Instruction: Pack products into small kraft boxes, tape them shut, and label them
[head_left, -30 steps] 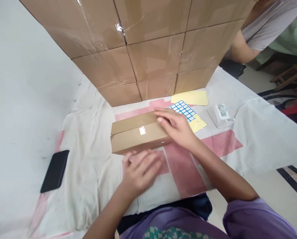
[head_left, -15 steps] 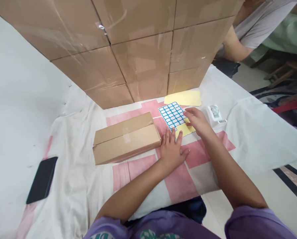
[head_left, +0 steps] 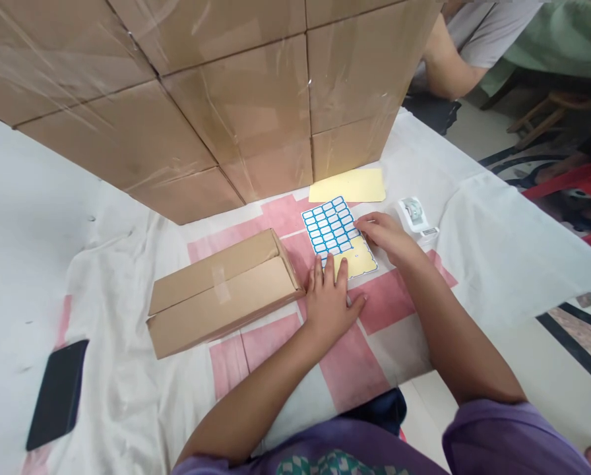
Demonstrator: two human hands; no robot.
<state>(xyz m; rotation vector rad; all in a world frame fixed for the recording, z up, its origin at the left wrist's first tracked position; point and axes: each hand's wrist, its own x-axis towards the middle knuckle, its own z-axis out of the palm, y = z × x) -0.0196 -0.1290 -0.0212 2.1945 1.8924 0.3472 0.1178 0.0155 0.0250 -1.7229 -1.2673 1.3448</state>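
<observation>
One label sheet (head_left: 334,231), partly under left fingers (head_left: 329,272)

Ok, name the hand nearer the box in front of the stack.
Left. The left hand is beside the box, at its right end; the right hand is farther off, at the label sheet.

- sticker sheet (head_left: 331,227): white labels outlined blue, bare yellow backing at near end, lying flat, angled
- brown box (head_left: 248,284): closed, taped across top seam, left of sheet
</observation>
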